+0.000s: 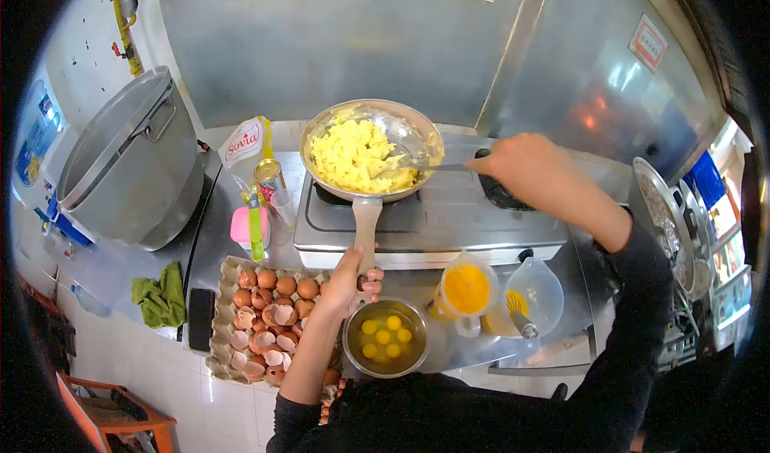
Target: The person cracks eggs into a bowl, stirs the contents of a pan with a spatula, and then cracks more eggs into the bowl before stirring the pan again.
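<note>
While left hand [346, 283] wraps pan handle [366, 227], fingers closed round it, right hand [523, 168] pinches spatula [437, 166], tip in scrambled eggs [349, 156] beyond left grip. Eggs look mostly set; bowl [347, 342] of raw yolks [383, 337] beside left wrist waits uncooked.

Item 1: frying pan [377, 115], round, pale metal, with a beige handle pointing toward you. It sits on your stove's [449, 220] left burner, gripped by your left hand [353, 281]. Contents: yellow scrambled egg [349, 156], heaped left of centre.

Item 2: metal utensil [433, 166], probably a spatula. Its head is in the pan's right half and its shaft is in your right hand [521, 168].
</note>
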`<action>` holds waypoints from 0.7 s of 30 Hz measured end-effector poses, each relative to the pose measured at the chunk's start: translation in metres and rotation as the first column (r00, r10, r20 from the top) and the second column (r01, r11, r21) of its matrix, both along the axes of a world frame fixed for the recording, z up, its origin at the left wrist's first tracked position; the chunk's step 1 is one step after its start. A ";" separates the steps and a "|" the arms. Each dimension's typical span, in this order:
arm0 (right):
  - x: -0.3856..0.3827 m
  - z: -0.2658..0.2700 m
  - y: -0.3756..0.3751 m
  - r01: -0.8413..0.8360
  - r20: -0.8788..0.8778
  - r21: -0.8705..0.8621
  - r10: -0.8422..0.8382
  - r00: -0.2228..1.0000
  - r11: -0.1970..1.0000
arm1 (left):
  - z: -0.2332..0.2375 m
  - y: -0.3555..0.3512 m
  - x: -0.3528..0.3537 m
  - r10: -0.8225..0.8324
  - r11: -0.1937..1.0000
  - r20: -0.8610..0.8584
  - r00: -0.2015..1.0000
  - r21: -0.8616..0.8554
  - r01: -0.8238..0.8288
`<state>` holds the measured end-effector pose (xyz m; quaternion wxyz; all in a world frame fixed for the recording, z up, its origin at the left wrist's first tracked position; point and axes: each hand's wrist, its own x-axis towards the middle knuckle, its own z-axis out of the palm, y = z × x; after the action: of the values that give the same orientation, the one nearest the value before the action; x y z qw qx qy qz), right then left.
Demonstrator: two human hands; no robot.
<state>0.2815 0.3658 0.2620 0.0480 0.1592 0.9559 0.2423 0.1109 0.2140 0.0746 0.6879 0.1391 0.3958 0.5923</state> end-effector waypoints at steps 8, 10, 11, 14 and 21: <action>-0.056 0.000 0.061 0.023 -0.048 -0.388 -0.045 0.998 0.922 | -0.003 0.001 -0.004 -0.025 1.000 0.026 0.999 -0.018 0.025; -0.051 0.029 0.066 0.281 0.066 -0.507 -0.289 0.955 0.815 | -0.006 0.002 -0.004 -0.021 0.999 0.028 0.999 -0.029 0.022; -0.049 0.031 0.076 0.307 0.055 -0.518 -0.326 0.944 0.799 | -0.007 0.002 -0.004 -0.016 0.999 0.029 0.999 -0.032 0.017; -0.048 0.015 0.121 0.364 0.021 -0.572 -0.431 0.902 0.735 | -0.002 0.001 -0.003 -0.008 0.999 0.062 0.998 -0.046 0.011; -0.080 -0.032 0.249 0.406 0.119 -0.709 -0.470 0.874 0.576 | 0.004 -0.005 -0.013 -0.086 0.993 0.040 0.995 -0.073 0.089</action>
<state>0.2016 0.6151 0.2305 0.1250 0.3688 0.9043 -0.1750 0.0975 0.2090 0.0784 0.7250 0.1198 0.3985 0.5488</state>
